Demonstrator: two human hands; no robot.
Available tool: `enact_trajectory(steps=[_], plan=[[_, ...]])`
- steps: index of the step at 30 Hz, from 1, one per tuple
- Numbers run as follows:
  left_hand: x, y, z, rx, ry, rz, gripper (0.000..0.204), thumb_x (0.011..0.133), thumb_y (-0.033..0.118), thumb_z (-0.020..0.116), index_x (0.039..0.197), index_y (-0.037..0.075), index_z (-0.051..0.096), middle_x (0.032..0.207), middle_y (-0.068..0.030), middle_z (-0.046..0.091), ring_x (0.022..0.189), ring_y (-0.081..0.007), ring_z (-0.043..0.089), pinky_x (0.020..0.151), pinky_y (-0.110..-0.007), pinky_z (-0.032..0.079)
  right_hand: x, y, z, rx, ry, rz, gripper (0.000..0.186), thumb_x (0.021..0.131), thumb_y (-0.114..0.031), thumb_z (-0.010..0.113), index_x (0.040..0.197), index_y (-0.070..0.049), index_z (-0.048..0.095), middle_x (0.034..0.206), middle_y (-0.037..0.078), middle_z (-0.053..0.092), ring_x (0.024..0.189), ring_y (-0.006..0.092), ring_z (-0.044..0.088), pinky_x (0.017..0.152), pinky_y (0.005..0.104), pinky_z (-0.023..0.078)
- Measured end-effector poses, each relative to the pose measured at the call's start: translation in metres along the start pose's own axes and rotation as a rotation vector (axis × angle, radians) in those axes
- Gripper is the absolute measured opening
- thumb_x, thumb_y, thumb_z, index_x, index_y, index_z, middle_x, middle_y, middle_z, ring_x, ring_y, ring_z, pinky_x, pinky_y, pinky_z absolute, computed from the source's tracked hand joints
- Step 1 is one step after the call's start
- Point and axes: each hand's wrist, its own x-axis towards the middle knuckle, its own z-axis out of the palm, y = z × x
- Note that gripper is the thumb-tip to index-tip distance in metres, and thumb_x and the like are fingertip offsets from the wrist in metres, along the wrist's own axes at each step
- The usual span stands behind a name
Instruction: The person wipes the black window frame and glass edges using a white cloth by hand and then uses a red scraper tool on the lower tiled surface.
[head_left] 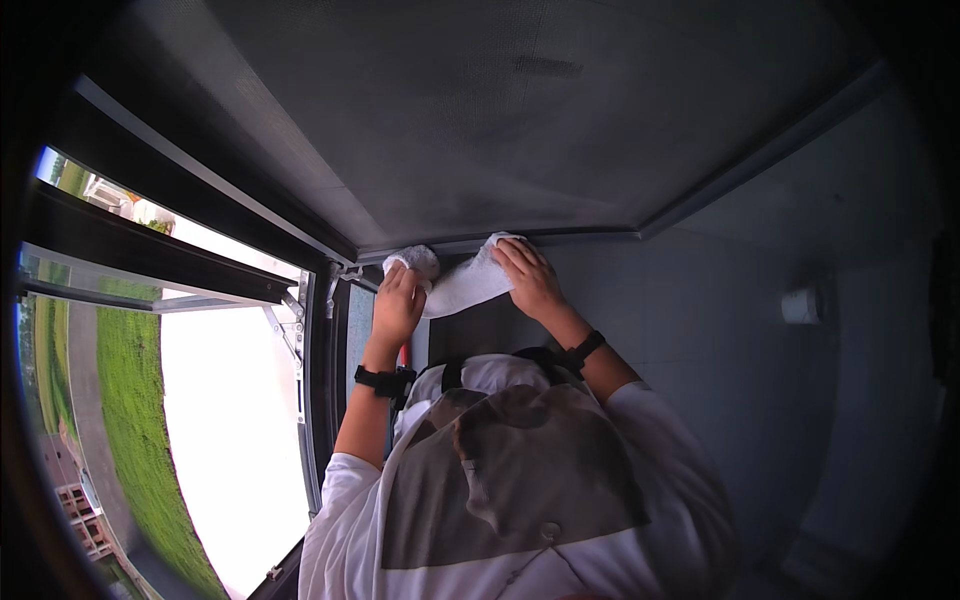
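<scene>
A white cloth point(465, 285) stretches along a dark metal ledge point(590, 236) below a grey, mesh-textured panel point(500, 120). My left hand point(398, 300) grips the bunched left end of the cloth, close to where the ledge meets the window frame. My right hand point(525, 275) has its curved fingers over the cloth's right end, pressing it against the ledge. Both wrists wear black straps.
An open window with dark frames point(150, 250) and a metal hinge stay point(290, 330) is at my left, grass outside. A white cylindrical object point(800, 306) is at the right, by grey tiles point(680, 320). A red object point(405, 354) shows behind my left arm.
</scene>
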Motion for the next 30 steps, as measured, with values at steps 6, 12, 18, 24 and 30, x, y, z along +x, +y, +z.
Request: enact_trajectory(steps=[6,12,18,24,30], plan=[[-0.003,-0.001,0.006,-0.029,0.043,-0.002,0.015,0.073,0.001,0.056,0.088,0.001,0.052,0.088,-0.0179,0.055,0.096,-0.0388,0.052,0.083,-0.044,0.044,-0.047,0.048,-0.051,-0.178,0.07,0.232,0.045,0.073,0.009,0.048,0.117,0.002,0.056,0.122,0.016,0.053,0.117,0.035,0.048,0.101,0.0454,0.037],[-0.002,-0.002,-0.002,-0.005,-0.026,-0.009,0.014,0.073,0.003,0.057,0.086,0.001,0.051,0.088,-0.0164,0.057,0.099,-0.0371,0.053,0.084,-0.044,0.044,-0.002,-0.002,0.0,-0.04,-0.017,-0.01,0.038,0.081,-0.003,0.051,0.118,0.0,0.057,0.122,0.013,0.054,0.118,0.0289,0.048,0.1,0.0429,0.038],[-0.02,-0.012,-0.027,0.067,0.003,-0.129,0.014,0.073,0.003,0.057,0.086,0.003,0.052,0.088,-0.0157,0.057,0.094,-0.0364,0.055,0.08,-0.043,0.045,0.041,-0.048,0.053,0.024,-0.059,-0.162,0.042,0.079,-0.007,0.049,0.121,-0.002,0.055,0.125,0.01,0.053,0.122,0.0245,0.046,0.1,0.0394,0.036],[-0.046,-0.019,-0.047,0.123,0.064,-0.271,0.018,0.075,0.003,0.056,0.093,0.002,0.052,0.09,-0.0182,0.057,0.091,-0.0382,0.055,0.076,-0.042,0.047,0.082,-0.094,0.105,0.047,-0.105,-0.3,0.041,0.085,-0.013,0.046,0.123,0.001,0.052,0.128,0.013,0.05,0.123,0.0258,0.044,0.101,0.0411,0.035],[-0.066,-0.025,-0.049,0.067,0.127,-0.315,0.027,0.076,0.002,0.055,0.103,0.002,0.051,0.093,-0.0189,0.057,0.091,-0.0392,0.056,0.079,-0.043,0.046,0.094,-0.12,0.117,0.048,-0.104,-0.291,0.039,0.082,-0.008,0.049,0.12,0.0,0.054,0.129,0.011,0.05,0.123,0.0251,0.044,0.102,0.039,0.034]])
